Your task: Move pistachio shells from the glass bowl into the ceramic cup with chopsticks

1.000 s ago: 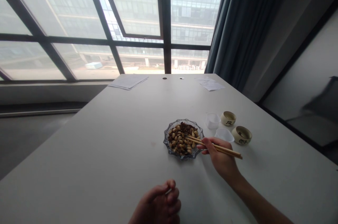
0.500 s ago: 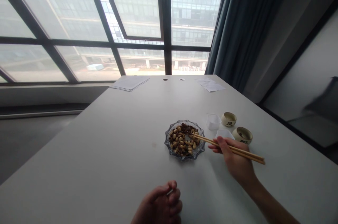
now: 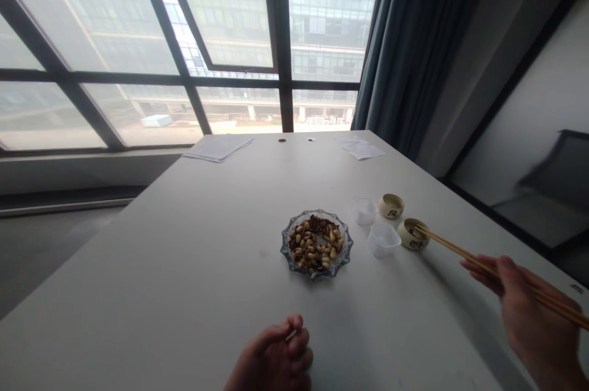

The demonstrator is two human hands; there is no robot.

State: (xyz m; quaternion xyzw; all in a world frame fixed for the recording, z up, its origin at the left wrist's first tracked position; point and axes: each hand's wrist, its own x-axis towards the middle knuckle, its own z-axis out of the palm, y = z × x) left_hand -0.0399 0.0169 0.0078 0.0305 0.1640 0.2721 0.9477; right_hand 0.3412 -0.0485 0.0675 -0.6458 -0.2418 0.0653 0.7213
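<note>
White bench (image 3: 184,268) before a window, shown from left to right. At the far left end lies a stack of paper sheets (image 3: 218,148). Near the lower edge is my left grip (image 3: 278,354), curled loosely with thumb and fingers together. Beyond it, well apart, stands a scalloped glass bowl (image 3: 317,273) containing pale-shelled nuts (image 3: 310,251) and darker seeds (image 3: 318,222); the glass shows through a gap in the contents. At the far edge of the bench lies a loose sheet (image 3: 361,148). Next come two clear plastic cups, the far one (image 3: 363,216) and the near one (image 3: 383,248), both right of the bowl. Beside them stand two cream ceramic cups, each bearing a dark character: the farther cup (image 3: 391,212) and the nearer cup (image 3: 413,242), upright.

My chopsticks (image 3: 460,250) point leftward and away from me. Their long axis slopes from the right border, at the lower end, up to the mouth of the nearer cup, where the tips lie close together; whether they pinch anything I cannot tell. My right grip (image 3: 529,299) is clamped on the shafts, well back from the tips, thumb above and fingers gathered alongside.
</note>
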